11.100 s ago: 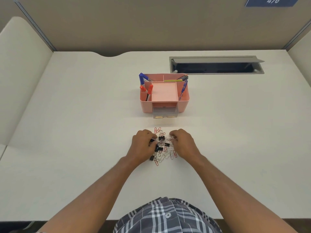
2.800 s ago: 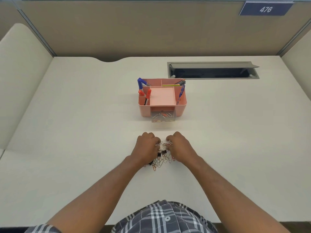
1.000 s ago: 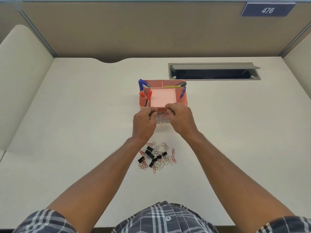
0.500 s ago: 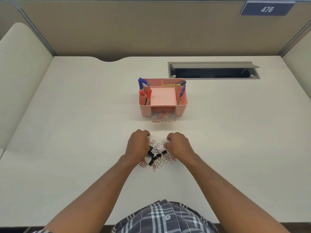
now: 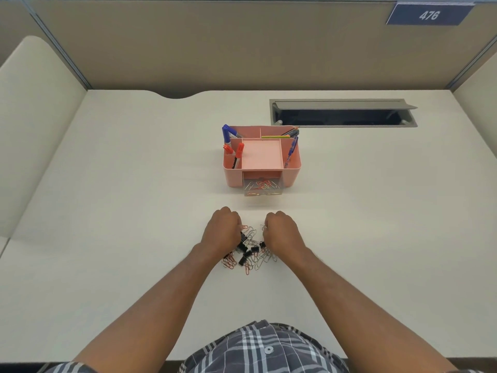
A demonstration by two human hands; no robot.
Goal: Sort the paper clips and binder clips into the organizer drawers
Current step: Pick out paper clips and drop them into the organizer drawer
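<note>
Two hands, left grip (image 5: 223, 232) and right grip (image 5: 282, 234) curled over mixed clips (image 5: 251, 251), pinch unclear, one drawer (image 5: 263, 188) open

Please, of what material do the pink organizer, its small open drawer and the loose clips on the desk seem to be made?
The pink organizer looks like moulded plastic with a matte finish: even colour, rounded corners. Its drawer seems clear plastic, since the clips inside show through the front. The paper clips look like bent wire, some bare silver, some apparently red-coated. The binder clips appear black, probably painted metal, though too small to confirm.
</note>
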